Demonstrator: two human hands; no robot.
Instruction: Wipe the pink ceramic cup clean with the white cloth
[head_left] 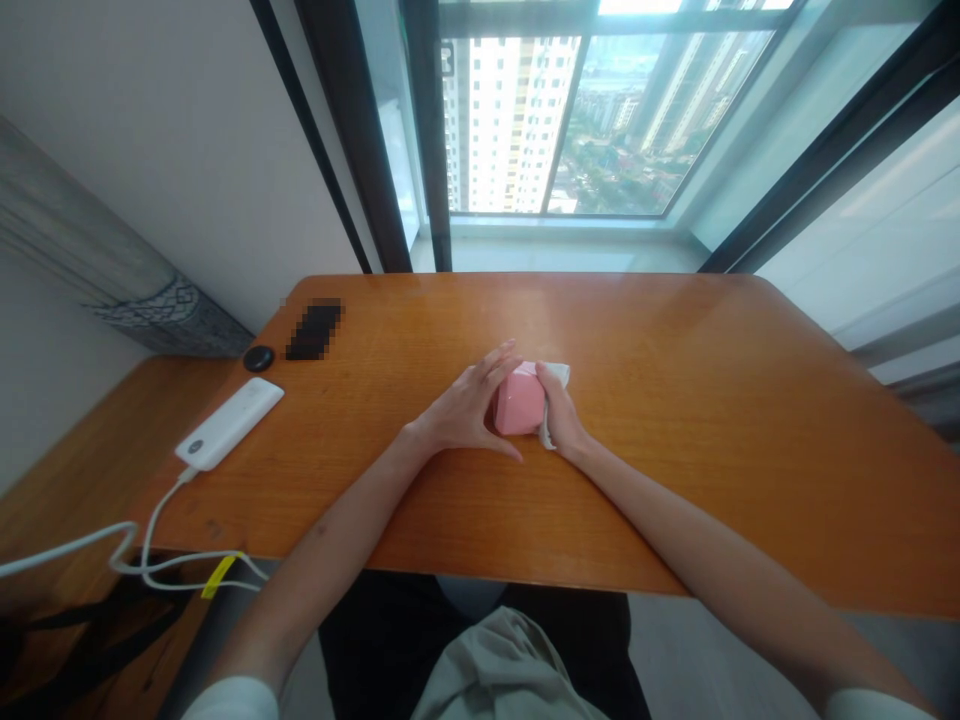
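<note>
A small glossy pink box (520,402) sits in the middle of the wooden table between my two hands. My right hand (564,415) is closed on a thin white tissue (556,374), pressing it against the right side of the box. Part of the tissue hangs below the fingers, and another part sticks out behind them. On the other side, my left hand (474,405) curves about the box with thumb and fingers wide apart. Its fingertips are at the upper left edge of the box; whether they touch it I cannot tell.
The wooden table (712,430) reaches to a window at the back. On its left lie a white power bank (231,424) with a white cable (154,525), a round black object (259,358) and a blurred-out dark object (315,330). A yellow tag (218,577) hangs near the front edge.
</note>
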